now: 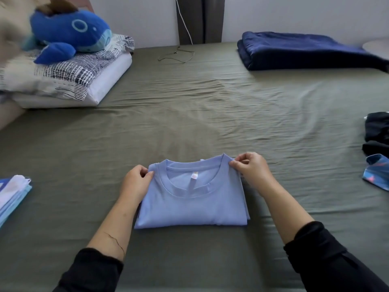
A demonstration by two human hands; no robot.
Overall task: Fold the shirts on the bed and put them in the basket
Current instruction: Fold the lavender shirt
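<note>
Both hands (pixel 136 182) (pixel 250 167) pinch the folded blue shirt's (pixel 191 207) shoulders, seemingly

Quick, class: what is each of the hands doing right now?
Left hand: pinches the left shoulder of the folded light blue shirt.
Right hand: pinches the shirt's right shoulder.

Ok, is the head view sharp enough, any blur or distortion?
Head view: blue shirt and both hands, left and right, are sharp; top-left corner beside the whale plush is smeared; wide-angle bending at the edges; soft, even light, no glare.
</note>
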